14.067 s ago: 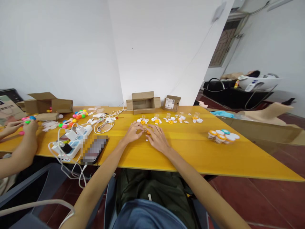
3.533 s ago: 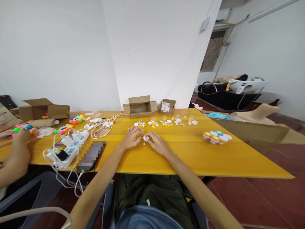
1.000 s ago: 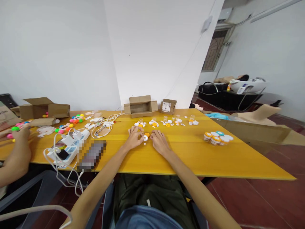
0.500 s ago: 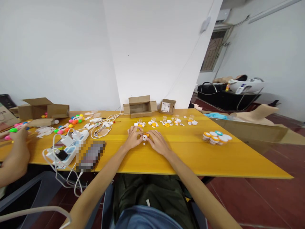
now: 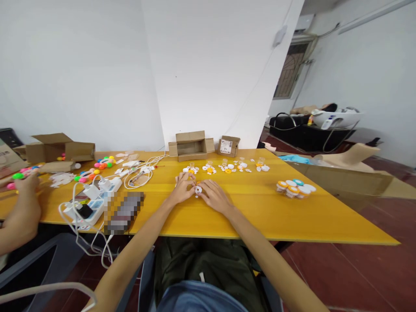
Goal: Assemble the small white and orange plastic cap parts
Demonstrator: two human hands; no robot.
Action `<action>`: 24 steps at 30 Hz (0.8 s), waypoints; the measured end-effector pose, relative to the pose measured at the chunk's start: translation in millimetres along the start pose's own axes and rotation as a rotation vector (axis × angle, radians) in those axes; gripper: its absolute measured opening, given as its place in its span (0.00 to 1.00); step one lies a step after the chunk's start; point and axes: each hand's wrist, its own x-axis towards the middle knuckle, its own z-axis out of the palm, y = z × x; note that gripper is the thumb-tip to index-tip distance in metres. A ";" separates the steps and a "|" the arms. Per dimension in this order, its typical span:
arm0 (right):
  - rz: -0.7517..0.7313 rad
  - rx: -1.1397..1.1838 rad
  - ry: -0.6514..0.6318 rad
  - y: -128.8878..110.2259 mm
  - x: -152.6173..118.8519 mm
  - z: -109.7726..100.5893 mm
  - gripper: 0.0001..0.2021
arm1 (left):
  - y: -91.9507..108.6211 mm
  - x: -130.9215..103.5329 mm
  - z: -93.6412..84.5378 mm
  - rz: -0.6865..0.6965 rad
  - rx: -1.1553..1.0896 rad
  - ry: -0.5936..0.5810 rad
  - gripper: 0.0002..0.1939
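Observation:
Near the middle of the yellow table (image 5: 253, 212), a small white disc with a dark centre (image 5: 198, 190) is between my two hands, with a bit of orange behind it. My left hand (image 5: 183, 188) has its thumb and fingertips closed at the disc's left side. My right hand (image 5: 214, 196) pinches the disc from the right, fingers bent over it. A tiny white piece (image 5: 196, 196) lies just below. Behind my hands are small white and orange parts (image 5: 228, 170) and clear cups (image 5: 225, 162) in a row.
Stacked round containers (image 5: 294, 189) stand at the right. An open cardboard box (image 5: 191, 149) and a smaller box (image 5: 228, 146) stand by the wall. At the left are a power strip (image 5: 97, 203), a blurred phone (image 5: 125, 212), cables, colourful balls and another person's arm (image 5: 24, 208).
The white disc has turned to face up more and sits slightly lower between my fingers. Less orange shows behind it. My right fingers have shifted a little over it.

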 end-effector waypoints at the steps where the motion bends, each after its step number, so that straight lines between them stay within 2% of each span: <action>1: 0.003 0.002 -0.001 -0.3 0.0 -0.4 0.09 | -0.6 -0.1 -0.2 0.006 -0.001 0.004 0.08; 11: 0.029 0.024 -0.021 -1.6 0.3 -3.2 0.07 | -4.5 1.5 -3.6 -0.039 -0.020 0.053 0.09; 16: 0.092 -0.008 0.040 -1.3 0.8 -1.4 0.07 | -12.9 2.0 -11.3 -0.072 0.013 0.096 0.07; 18: 0.130 -0.029 0.079 0.5 0.7 -0.2 0.06 | -17.1 0.4 -16.4 -0.052 0.030 0.073 0.07; 24: 0.193 -0.042 0.172 8.2 -0.5 0.0 0.06 | -25.0 -6.3 -27.2 0.046 0.105 -0.099 0.03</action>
